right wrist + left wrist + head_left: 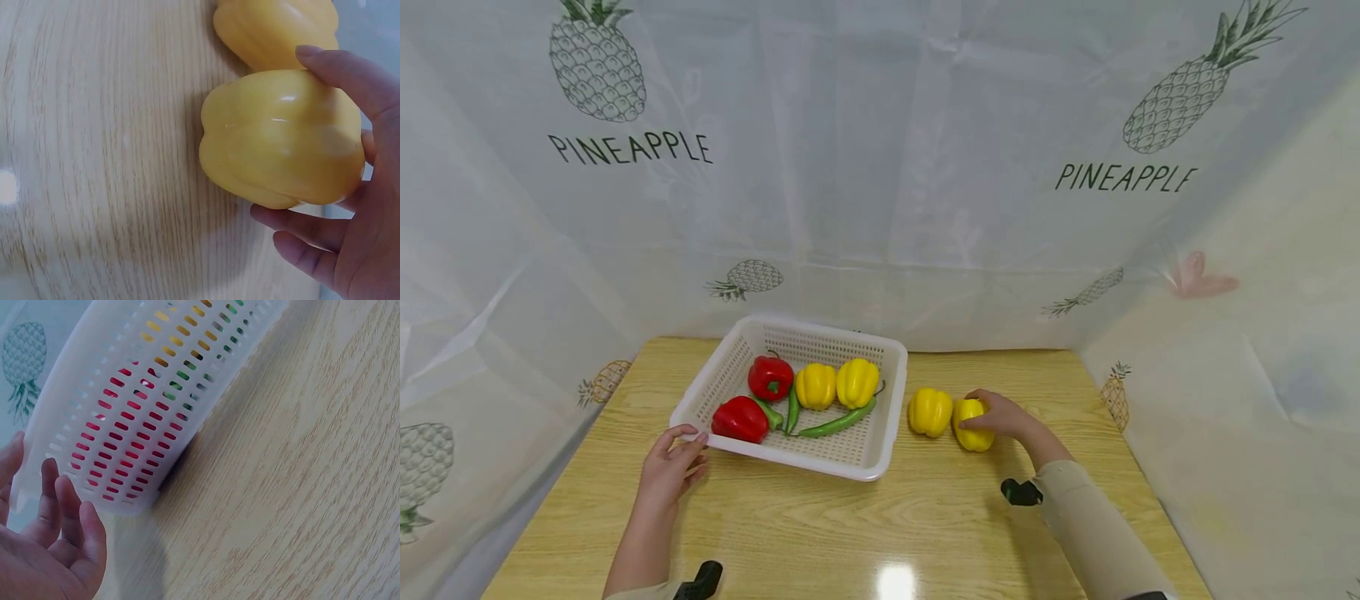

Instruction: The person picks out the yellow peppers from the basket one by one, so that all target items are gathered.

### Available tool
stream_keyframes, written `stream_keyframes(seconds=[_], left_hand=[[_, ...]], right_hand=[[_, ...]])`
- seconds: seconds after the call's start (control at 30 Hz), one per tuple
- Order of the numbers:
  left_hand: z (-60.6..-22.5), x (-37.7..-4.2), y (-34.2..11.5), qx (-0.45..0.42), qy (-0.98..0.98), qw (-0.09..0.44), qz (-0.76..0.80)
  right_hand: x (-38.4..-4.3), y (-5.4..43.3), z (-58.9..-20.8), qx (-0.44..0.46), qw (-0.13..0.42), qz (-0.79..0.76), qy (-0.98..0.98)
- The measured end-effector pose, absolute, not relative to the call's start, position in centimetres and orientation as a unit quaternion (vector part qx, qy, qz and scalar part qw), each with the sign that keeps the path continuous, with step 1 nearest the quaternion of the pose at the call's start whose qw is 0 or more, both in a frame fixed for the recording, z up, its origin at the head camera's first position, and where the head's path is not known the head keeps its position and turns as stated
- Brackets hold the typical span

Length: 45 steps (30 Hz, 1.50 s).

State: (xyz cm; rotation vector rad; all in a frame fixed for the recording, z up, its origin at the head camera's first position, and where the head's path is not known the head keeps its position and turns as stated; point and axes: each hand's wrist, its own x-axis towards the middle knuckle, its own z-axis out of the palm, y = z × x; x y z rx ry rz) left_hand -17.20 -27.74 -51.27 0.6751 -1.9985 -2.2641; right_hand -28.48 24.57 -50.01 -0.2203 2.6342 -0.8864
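A white plastic basket (880,454) holds two red bell peppers (741,419), two yellow bell peppers (857,383) and several green chili peppers (838,422). My left hand (668,471) holds the rim at the basket's front left corner; in the left wrist view, its curled fingers (70,515) are by the slotted outer wall. To the right of the basket, my right hand (1006,417) grips a yellow bell pepper (281,137) on the table, thumb on one side and fingers on the other. Another yellow bell pepper (929,412) sits between that one and the basket.
The wooden table (820,533) ends at the back against a pale curtain (880,208) printed with pineapples, which also hangs along both sides. Dark wrist camera mounts (1021,492) stick out beside the forearms.
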Motion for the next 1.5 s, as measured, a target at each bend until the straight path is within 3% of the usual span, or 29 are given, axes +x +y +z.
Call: stream_keyframes(seconds=[1.03, 1.33, 1.5], left_hand=[[-51.1, -17.4, -27.6, 0.227, -0.648, 0.022, -0.726], [-51.1, -17.2, -27.7, 0.219, -0.646, 0.023, -0.731], [-51.2, -17.3, -27.7, 0.223, -0.645, 0.024, -0.731]], right_hand=[[-28.8, 24.1, -49.3, -0.102, 0.176, -0.283, 0.937], [-29.0, 21.6, -46.2, -0.131, 0.125, -0.259, 0.949], [-28.9, 19.5, -44.5, -0.157, 0.125, -0.284, 0.938]])
